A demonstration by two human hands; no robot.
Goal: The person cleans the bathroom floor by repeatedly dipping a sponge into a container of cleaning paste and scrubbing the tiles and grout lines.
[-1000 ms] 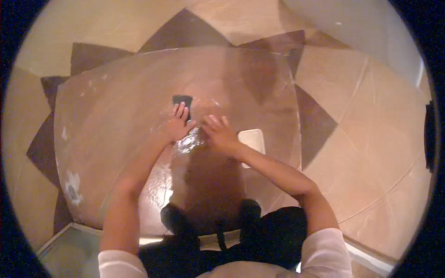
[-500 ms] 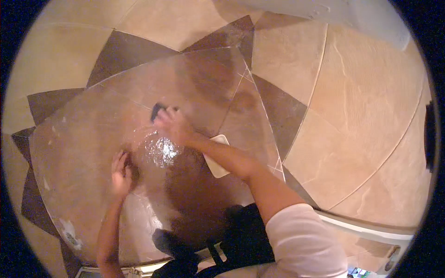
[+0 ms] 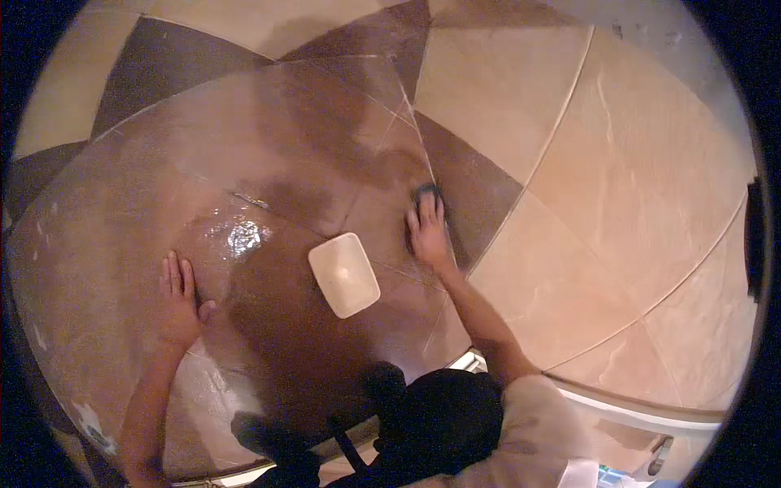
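My right hand (image 3: 431,236) presses down on a small dark pad (image 3: 427,193) on the brown floor, beside the edge of a dark triangular tile. The pad shows past the fingertips. Flat on the floor at the left lies my left hand (image 3: 182,301), fingers and thumb spread, holding nothing. Between the two hands stands a cream rectangular container (image 3: 345,275), touched by neither. A wet, shiny patch (image 3: 246,236) lies left of the container.
Dark triangular tiles (image 3: 175,69) border the brown floor area (image 3: 122,211). Pale tan tiles (image 3: 561,268) spread to the right. A whitish ledge (image 3: 634,407) runs along the lower right, and a pale smooth surface (image 3: 667,41) is at the upper right.
My right hand has moved right with the dark pad, which my left hand was on a second ago. My left hand now rests flat farther left. The view has shifted, fully uncovering the container.
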